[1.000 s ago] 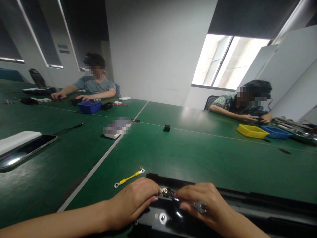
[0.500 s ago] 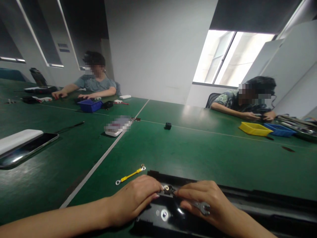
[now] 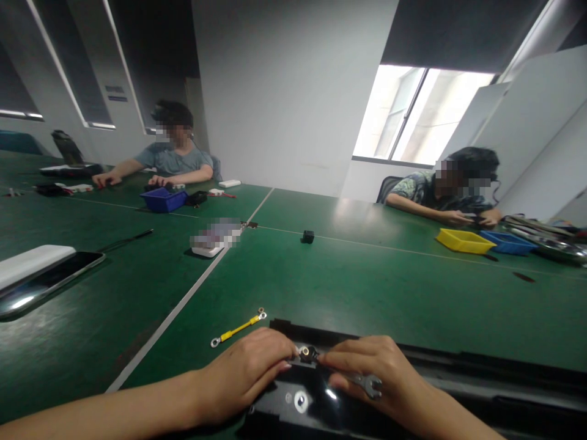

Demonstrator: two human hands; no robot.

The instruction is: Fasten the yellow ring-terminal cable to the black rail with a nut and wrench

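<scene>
A long glossy black housing (image 3: 458, 388) lies along the table's near edge. My left hand (image 3: 252, 370) rests on its left end, fingers closed beside a small dark fitting with a brass-coloured ring (image 3: 306, 352); what they pinch is hidden. From the other side, my right hand (image 3: 380, 370) reaches the same fitting with its fingertips. A metal wrench (image 3: 370, 385) is held in that hand, its open jaw sticking out below the fingers. Beyond my left hand lies a yellow cable with ring ends (image 3: 239, 328), a small nut (image 3: 261, 310) at its far end.
On the green table (image 3: 358, 281) are a phone (image 3: 55, 281), a white power bank (image 3: 34, 263), a small black cube (image 3: 308, 236), a blue bin (image 3: 164, 200) and a yellow bin (image 3: 464, 241). Two people sit across the table.
The view has shifted slightly, so everything appears a little lower and further left. Both hands keep their places at the fitting, with no clear change of hold.
</scene>
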